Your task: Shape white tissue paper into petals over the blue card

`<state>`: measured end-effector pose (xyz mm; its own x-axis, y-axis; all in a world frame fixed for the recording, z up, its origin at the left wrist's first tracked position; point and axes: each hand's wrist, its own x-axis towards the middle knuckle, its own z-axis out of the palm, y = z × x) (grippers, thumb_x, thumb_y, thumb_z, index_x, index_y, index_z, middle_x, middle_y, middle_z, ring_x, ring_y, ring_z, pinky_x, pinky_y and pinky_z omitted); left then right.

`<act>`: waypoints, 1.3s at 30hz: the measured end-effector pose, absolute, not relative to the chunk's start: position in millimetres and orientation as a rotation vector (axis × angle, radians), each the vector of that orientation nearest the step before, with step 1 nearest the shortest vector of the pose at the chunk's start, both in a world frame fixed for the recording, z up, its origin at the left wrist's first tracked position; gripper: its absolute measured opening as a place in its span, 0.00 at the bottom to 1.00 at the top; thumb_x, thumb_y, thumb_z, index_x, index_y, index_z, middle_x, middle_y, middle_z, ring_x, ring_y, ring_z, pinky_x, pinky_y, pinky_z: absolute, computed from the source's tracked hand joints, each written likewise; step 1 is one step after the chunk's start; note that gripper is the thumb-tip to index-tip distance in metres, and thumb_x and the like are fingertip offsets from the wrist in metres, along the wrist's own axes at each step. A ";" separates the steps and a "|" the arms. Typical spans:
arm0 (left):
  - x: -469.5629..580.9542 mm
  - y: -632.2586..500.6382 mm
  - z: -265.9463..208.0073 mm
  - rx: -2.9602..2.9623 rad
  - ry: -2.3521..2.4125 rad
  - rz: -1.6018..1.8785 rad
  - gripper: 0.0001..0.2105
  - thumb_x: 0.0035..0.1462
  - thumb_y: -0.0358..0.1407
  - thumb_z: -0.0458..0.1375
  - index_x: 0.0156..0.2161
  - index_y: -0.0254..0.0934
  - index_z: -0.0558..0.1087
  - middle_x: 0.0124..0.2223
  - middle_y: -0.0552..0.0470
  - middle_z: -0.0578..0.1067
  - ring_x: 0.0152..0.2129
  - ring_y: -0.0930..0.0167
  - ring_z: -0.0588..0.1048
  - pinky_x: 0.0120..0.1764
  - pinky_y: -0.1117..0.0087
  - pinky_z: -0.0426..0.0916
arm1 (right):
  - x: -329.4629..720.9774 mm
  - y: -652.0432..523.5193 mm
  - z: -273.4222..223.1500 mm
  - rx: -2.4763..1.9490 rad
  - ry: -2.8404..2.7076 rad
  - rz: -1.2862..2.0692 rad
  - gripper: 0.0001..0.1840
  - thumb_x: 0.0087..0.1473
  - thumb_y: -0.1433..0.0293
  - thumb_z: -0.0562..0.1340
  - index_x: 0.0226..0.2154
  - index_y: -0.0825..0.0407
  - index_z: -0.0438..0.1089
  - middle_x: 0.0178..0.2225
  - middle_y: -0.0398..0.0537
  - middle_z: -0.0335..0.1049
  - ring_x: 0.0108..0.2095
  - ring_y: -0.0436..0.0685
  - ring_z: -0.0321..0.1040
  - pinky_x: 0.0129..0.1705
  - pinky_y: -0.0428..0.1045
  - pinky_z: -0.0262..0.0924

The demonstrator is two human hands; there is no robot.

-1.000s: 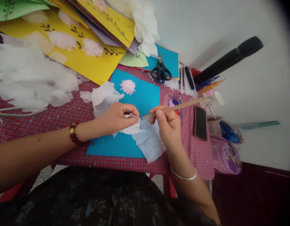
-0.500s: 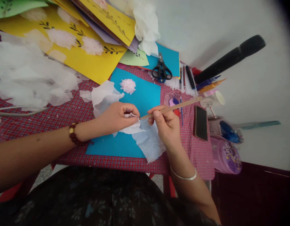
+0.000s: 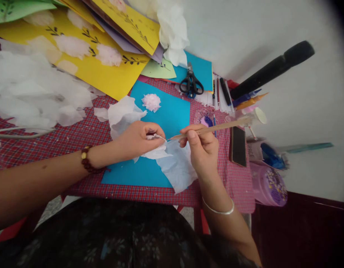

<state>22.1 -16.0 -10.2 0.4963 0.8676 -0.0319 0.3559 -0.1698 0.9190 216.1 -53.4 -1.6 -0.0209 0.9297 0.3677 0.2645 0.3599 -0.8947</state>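
Note:
My left hand (image 3: 138,139) pinches a piece of white tissue paper (image 3: 157,152) between thumb and fingertips, over a blue sheet (image 3: 145,174). In my right hand (image 3: 202,147) is a thin wooden stick (image 3: 222,126), its pointed tip close to the pinched tissue edge; whether they touch I cannot tell. Beneath my hands a larger sheet of pale tissue (image 3: 179,167) lies across the blue sheet. Another crumpled white tissue (image 3: 123,113) rests behind my left hand. A pale pink ruffled paper flower (image 3: 151,102) sits near the top of the blue sheet.
Black-handled scissors (image 3: 191,85) lie on blue paper at the back. To the right are a phone (image 3: 238,145), markers (image 3: 225,91), a paper cup (image 3: 257,117) and a purple tub (image 3: 268,186). Many tissue pieces (image 3: 35,89) and yellow flower-decorated sheets (image 3: 85,70) cover the left.
My right hand has shifted slightly right with the stick, drawing its tip a little away from my left fingertips. My left hand stays almost still, pinching the tissue.

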 end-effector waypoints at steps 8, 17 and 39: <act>24.6 -14.6 -9.8 1.741 1.026 0.662 0.07 0.52 0.36 0.58 0.29 0.36 0.76 0.28 0.54 0.75 0.25 0.75 0.69 0.28 0.75 0.59 | 213.2 -52.8 -2.5 -1.137 -1.568 0.768 0.10 0.62 0.64 0.59 0.32 0.49 0.73 0.25 0.40 0.70 0.24 0.47 0.67 0.26 0.46 0.62; 23.7 -15.2 -10.8 1.717 1.006 0.668 0.07 0.52 0.36 0.58 0.29 0.35 0.75 0.29 0.53 0.76 0.27 0.74 0.71 0.29 0.75 0.60 | 213.5 -52.4 -2.4 -1.156 -1.582 0.776 0.10 0.62 0.62 0.59 0.33 0.48 0.73 0.25 0.40 0.70 0.24 0.47 0.67 0.27 0.46 0.63; 23.6 -14.9 -8.8 1.720 1.031 0.686 0.08 0.54 0.37 0.57 0.30 0.35 0.76 0.28 0.55 0.75 0.24 0.75 0.68 0.28 0.74 0.59 | 214.0 -56.2 -2.1 -1.150 -1.737 0.556 0.09 0.63 0.66 0.58 0.35 0.47 0.74 0.29 0.42 0.74 0.26 0.49 0.68 0.30 0.48 0.64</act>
